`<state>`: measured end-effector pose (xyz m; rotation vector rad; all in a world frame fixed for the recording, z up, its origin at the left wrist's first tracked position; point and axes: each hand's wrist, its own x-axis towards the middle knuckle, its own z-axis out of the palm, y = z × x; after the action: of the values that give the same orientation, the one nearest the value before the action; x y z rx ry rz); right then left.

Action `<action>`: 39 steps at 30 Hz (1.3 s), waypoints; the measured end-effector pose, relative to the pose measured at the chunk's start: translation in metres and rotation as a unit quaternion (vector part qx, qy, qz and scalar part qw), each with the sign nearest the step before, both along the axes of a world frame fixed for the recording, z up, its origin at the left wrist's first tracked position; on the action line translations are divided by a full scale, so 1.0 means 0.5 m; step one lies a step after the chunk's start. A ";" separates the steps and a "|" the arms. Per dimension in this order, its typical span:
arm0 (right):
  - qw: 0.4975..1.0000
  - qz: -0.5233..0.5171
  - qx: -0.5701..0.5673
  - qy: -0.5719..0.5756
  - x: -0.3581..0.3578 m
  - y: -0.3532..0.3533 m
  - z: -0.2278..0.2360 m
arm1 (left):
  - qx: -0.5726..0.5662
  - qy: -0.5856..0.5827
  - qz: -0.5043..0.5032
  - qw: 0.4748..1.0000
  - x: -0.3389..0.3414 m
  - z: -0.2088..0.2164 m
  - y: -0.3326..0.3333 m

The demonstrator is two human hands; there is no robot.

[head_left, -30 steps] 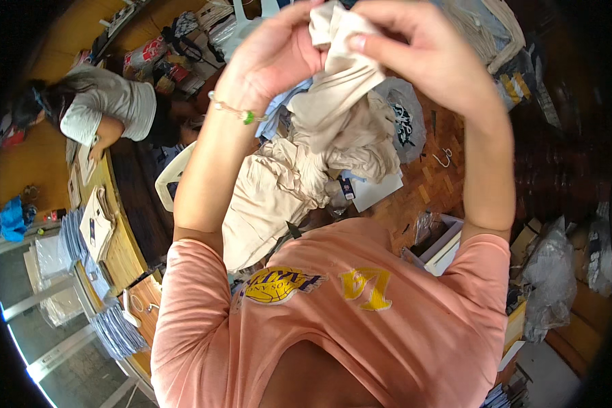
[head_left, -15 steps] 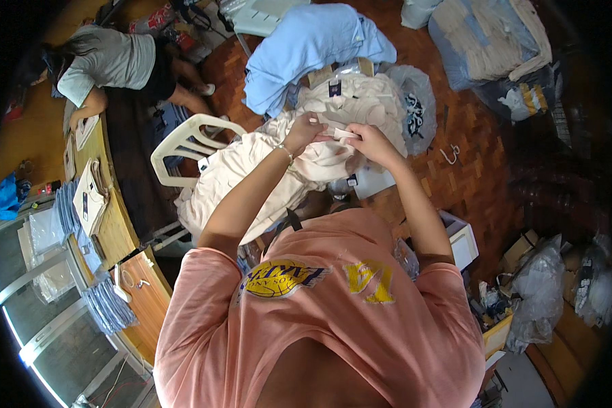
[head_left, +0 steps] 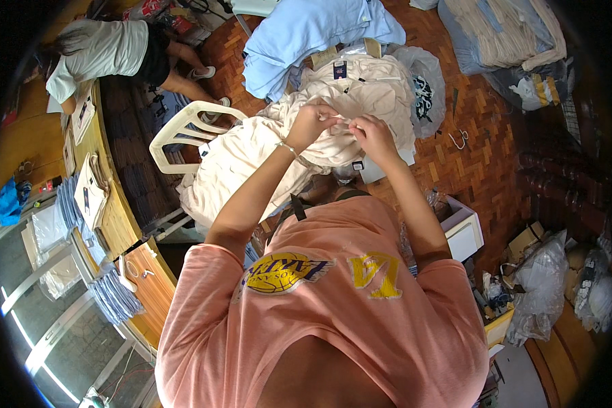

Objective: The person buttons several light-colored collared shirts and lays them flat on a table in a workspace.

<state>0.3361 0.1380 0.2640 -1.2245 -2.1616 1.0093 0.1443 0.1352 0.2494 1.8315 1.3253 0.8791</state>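
Note:
A large pile of cream garments (head_left: 238, 163) is spread in front of me, part of it against a white plastic chair (head_left: 158, 146). Over the pile, my left hand (head_left: 313, 127) is closed, its fingertips pinching cream fabric. Close beside it on the right, my right hand (head_left: 374, 138) pinches the same cream garment, with thumb and fingers pressed together. The fingertips of both hands nearly meet, and the bit of cloth between them is mostly covered. A dark label (head_left: 340, 70) shows on a garment just beyond my hands.
Blue garments (head_left: 313, 41) are heaped behind the cream ones. A clear plastic bag (head_left: 434, 88) with dark pieces sits to the right, near a white hanger (head_left: 459, 140) on the floor. At far left, another person (head_left: 105, 51) bends over a wooden table (head_left: 115, 211) bearing folded garments.
My hands have come closer together, and the pale strip that showed between them is now mostly hidden by the fingers. The other person's arm has shifted at the table.

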 end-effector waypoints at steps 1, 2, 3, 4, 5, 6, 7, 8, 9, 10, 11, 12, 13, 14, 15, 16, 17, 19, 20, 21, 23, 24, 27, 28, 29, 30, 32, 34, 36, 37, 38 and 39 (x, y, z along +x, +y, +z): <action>0.999 -0.013 -0.036 0.035 -0.002 -0.001 0.005 | 0.118 0.095 0.013 0.988 0.002 -0.001 0.002; 0.995 -0.027 -0.072 0.071 -0.003 -0.001 0.013 | 0.049 0.051 0.019 0.997 0.008 0.004 0.002; 0.996 -0.040 -0.049 0.061 -0.002 0.000 0.009 | -0.020 0.007 0.025 0.999 0.015 0.009 -0.001; 0.997 -0.053 -0.027 0.051 0.000 0.001 0.001 | -0.090 -0.038 0.031 0.995 0.021 0.014 -0.001; 0.997 -0.063 -0.004 0.041 -0.001 0.002 -0.002 | -0.127 -0.068 0.033 0.989 0.020 0.004 -0.003; 0.995 -0.062 -0.040 0.061 -0.004 0.003 -0.004 | -0.164 -0.097 0.035 0.981 0.016 -0.012 -0.006; 0.992 -0.061 -0.077 0.080 -0.005 0.004 -0.005 | -0.200 -0.127 0.038 0.971 0.012 -0.029 -0.009; 0.986 -0.063 -0.115 0.099 -0.003 0.004 -0.009 | -0.204 -0.175 0.037 0.962 0.019 -0.025 -0.009; 0.980 -0.058 -0.128 0.138 -0.002 0.006 -0.016 | -0.208 -0.223 0.036 0.952 0.026 -0.021 -0.011; 0.972 -0.053 -0.141 0.178 -0.002 0.010 -0.023 | -0.210 -0.270 0.036 0.939 0.032 -0.016 -0.012; 0.963 -0.047 -0.155 0.216 -0.002 0.011 -0.026 | -0.200 -0.267 0.032 0.942 0.035 -0.015 -0.010; 0.962 -0.061 -0.154 0.218 -0.004 0.010 -0.030 | -0.220 -0.307 0.034 0.925 0.036 -0.014 -0.012; 0.961 -0.075 -0.153 0.219 -0.007 0.010 -0.033 | -0.240 -0.346 0.037 0.906 0.036 -0.013 -0.015; 0.959 -0.090 -0.152 0.222 -0.010 0.010 -0.035 | -0.259 -0.384 0.038 0.886 0.037 -0.008 -0.015; 0.957 -0.099 -0.144 0.232 -0.012 0.010 -0.036 | -0.261 -0.392 0.039 0.881 0.039 -0.003 -0.017; 0.955 -0.107 -0.136 0.243 -0.014 0.011 -0.038 | -0.264 -0.400 0.040 0.877 0.042 0.002 -0.018; 0.952 -0.114 -0.129 0.253 -0.018 0.010 -0.033 | -0.266 -0.408 0.043 0.872 0.042 0.001 -0.021; 0.954 -0.108 -0.148 0.239 -0.019 0.007 -0.023 | -0.234 -0.356 0.023 0.904 0.039 0.001 -0.024; 0.954 -0.106 -0.157 0.232 -0.018 0.006 -0.018 | -0.218 -0.328 0.013 0.919 0.038 0.002 -0.025; 0.970 -0.092 -0.106 0.200 -0.014 0.006 -0.023 | -0.213 -0.286 0.015 0.934 0.035 0.003 -0.026; 0.989 -0.062 -0.004 0.136 0.002 0.006 -0.036 | -0.202 -0.200 0.019 0.959 0.020 0.012 -0.027; 0.993 -0.052 0.077 0.072 0.004 0.005 -0.030 | -0.183 -0.161 0.017 0.970 0.012 0.026 -0.028; 0.986 -0.008 0.163 -0.032 0.012 -0.002 -0.030 | -0.133 -0.070 0.009 0.989 -0.017 0.041 -0.037; 0.996 0.013 0.090 -0.009 0.011 -0.001 -0.051 | -0.119 -0.055 0.001 0.991 -0.025 0.041 -0.040; 0.999 0.034 0.016 0.015 0.007 -0.001 -0.061 | -0.106 -0.038 -0.006 0.994 -0.035 0.042 -0.044; 0.998 0.020 -0.044 0.043 0.006 -0.003 -0.070 | -0.094 -0.021 -0.015 0.995 -0.043 0.044 -0.048; 0.982 -0.007 -0.162 0.097 0.000 -0.010 -0.076 | -0.088 -0.010 0.000 0.996 -0.059 0.042 -0.060; 0.977 -0.019 -0.181 0.111 -0.006 -0.018 -0.070 | -0.079 -0.002 0.016 0.997 -0.072 0.033 -0.076; 0.965 -0.027 -0.206 0.159 -0.006 -0.022 -0.081 | -0.100 -0.015 0.031 0.994 -0.076 0.027 -0.087; 0.964 -0.028 -0.209 0.163 -0.003 -0.023 -0.085 | -0.108 -0.018 0.035 0.993 -0.078 0.024 -0.091; 0.962 -0.028 -0.212 0.167 -0.002 -0.024 -0.085 | -0.118 -0.020 0.041 0.992 -0.079 0.022 -0.097; 0.961 -0.028 -0.216 0.171 -0.001 -0.027 -0.085 | -0.117 -0.021 0.045 0.992 -0.079 0.021 -0.101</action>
<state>0.3356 0.1248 0.2215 -1.1747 -1.6828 1.5952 0.1050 0.0845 0.2599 1.5756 1.4297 0.7691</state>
